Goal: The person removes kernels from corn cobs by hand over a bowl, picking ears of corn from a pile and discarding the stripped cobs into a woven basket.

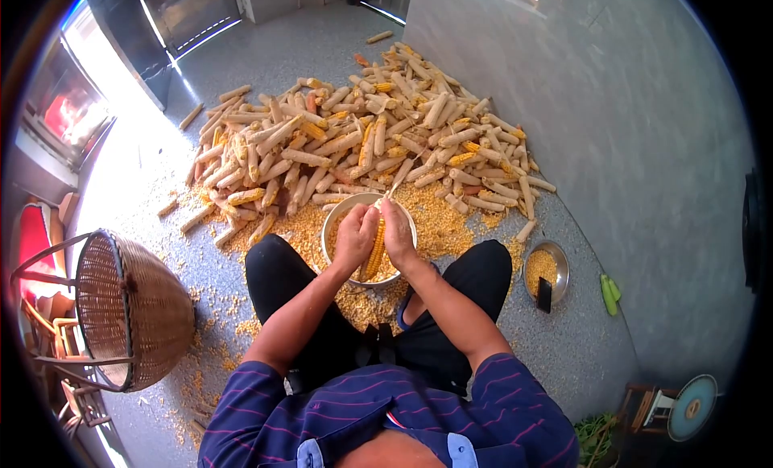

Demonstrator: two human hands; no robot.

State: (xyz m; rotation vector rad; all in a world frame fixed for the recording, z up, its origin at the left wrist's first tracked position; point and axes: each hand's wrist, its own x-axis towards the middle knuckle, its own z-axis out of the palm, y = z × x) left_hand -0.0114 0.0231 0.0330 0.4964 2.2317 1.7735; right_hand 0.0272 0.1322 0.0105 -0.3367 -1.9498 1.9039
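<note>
Between my knees sits a pale round bowl with loose yellow kernels in it. Over it, my left hand and my right hand are closed from both sides around one corn cob. Yellow kernels show on the cob's near half; its far end, with a dry stalk or husk pointing away, is partly covered by my fingers. Whether anything else is in my hands is hidden. Loose corn kernels cover the floor around the bowl.
Beyond the bowl spreads a large heap of mostly stripped cobs. A wicker basket lies tipped at left. At right are a metal bowl of kernels, a black flat object against it, green vegetables and a grey wall.
</note>
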